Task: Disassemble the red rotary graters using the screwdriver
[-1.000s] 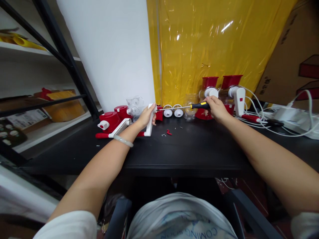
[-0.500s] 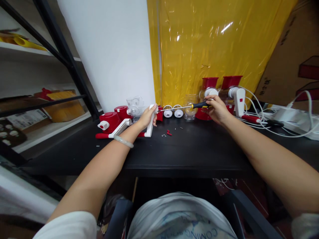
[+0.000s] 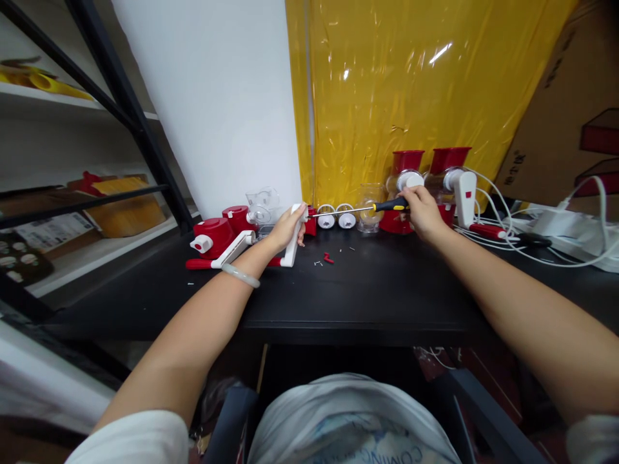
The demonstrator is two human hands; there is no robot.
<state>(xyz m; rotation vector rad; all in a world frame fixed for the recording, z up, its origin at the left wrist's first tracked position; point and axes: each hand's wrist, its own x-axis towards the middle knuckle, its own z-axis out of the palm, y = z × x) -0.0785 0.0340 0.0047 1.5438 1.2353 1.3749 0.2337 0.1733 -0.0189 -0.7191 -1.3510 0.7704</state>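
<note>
My left hand (image 3: pixel 289 229) is closed round the upper end of a white crank handle (image 3: pixel 291 250) that has a red grip at its lower end. My right hand (image 3: pixel 422 209) holds the black-and-yellow handle of a screwdriver (image 3: pixel 391 204). Its long metal shaft lies nearly level and its tip reaches the top of the white crank by my left fingers. On the black table below are a small red part (image 3: pixel 328 258) and several small screws (image 3: pixel 318 263). Two white round parts (image 3: pixel 347 220) stand behind the shaft.
Red machine bodies (image 3: pixel 213 237) and another white crank (image 3: pixel 235 250) lie at the left. Two red-topped machines (image 3: pixel 451 160) stand at the right, beside white cables and a power strip (image 3: pixel 551 222). Yellow film (image 3: pixel 387 96) hangs behind; shelves (image 3: pixel 120 241) are far left.
The fingers of my right hand have shifted and closed more around the screwdriver handle. My left hand and the crank have hardly moved.
</note>
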